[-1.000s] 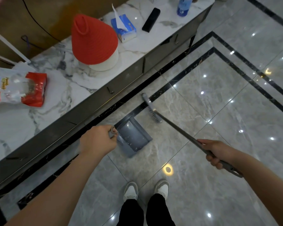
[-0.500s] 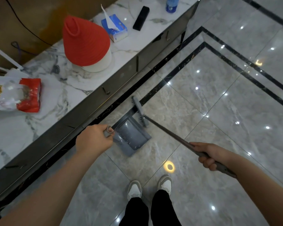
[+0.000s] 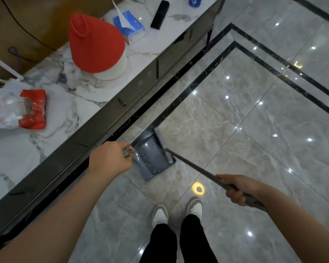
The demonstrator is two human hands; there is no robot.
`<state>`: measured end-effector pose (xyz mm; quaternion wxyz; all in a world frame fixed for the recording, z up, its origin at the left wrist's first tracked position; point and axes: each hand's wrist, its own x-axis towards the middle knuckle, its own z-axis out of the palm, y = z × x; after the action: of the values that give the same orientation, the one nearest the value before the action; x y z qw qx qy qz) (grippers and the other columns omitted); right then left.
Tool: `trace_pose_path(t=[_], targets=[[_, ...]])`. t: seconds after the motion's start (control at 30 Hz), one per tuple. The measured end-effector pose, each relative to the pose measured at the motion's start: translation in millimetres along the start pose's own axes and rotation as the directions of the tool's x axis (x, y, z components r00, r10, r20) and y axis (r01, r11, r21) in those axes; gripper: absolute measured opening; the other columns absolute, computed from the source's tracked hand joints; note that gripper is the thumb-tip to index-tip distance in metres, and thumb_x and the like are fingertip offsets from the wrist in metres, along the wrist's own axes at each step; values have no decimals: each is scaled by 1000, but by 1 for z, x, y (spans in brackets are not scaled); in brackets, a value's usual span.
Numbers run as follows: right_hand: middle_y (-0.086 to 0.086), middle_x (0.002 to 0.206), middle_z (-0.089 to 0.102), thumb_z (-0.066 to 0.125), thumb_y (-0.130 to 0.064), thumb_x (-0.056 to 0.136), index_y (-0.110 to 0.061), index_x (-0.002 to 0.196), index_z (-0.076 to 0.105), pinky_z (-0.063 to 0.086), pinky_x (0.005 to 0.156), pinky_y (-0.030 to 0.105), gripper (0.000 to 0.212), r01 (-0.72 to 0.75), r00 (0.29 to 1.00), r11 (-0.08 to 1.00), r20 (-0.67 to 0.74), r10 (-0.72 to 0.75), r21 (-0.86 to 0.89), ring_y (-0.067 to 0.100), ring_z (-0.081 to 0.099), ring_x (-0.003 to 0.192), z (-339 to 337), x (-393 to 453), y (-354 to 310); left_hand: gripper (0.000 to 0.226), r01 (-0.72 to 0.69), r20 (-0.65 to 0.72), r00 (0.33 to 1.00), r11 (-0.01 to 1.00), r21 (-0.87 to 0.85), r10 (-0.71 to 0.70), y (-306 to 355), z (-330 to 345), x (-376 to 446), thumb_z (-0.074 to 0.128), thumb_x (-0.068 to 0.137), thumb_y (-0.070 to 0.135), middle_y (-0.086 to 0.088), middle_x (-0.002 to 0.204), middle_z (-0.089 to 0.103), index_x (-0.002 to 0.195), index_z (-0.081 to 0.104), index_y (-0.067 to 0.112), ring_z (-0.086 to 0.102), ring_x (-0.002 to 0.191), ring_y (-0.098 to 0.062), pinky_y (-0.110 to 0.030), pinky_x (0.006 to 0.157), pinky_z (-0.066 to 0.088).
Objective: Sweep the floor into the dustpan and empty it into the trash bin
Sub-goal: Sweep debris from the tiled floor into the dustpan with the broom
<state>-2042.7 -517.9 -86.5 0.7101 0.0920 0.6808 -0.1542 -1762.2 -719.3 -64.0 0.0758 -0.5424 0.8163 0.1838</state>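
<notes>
A grey-blue dustpan (image 3: 150, 158) rests on the glossy tiled floor beside the cabinet, its mouth facing right. My left hand (image 3: 110, 160) is closed around the top of the dustpan's handle. A grey broom (image 3: 164, 144) lies with its head along the dustpan's open edge, touching it. The broom's long handle runs down and to the right into my right hand (image 3: 235, 188), which grips it. No trash bin shows in the view.
A low marble-topped cabinet (image 3: 106, 120) runs along the left, close to the dustpan. On it stand a red cone-shaped cover (image 3: 95, 42), a tissue pack (image 3: 129, 27), a black remote (image 3: 159, 14) and a snack bag (image 3: 17, 109). My two shoes (image 3: 177, 211) stand just below the dustpan.
The broom head has swept from out on the tile, down and left, to the dustpan's mouth. My left hand has kept its hold on the dustpan's handle.
</notes>
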Motion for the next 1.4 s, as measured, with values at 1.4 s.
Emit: trace_pose_path(t=[1.4], targets=[[3,55,32,31,-18,98,-18,133,46,24,30,12,38,221,946,819,-321,-48,529,7,25,27,-377,-95,131,24,-404,173,905,912,63,389,475,45,37,49,91,40,-1,74,65,79,64,25,59,70,-24,-29,62,48]])
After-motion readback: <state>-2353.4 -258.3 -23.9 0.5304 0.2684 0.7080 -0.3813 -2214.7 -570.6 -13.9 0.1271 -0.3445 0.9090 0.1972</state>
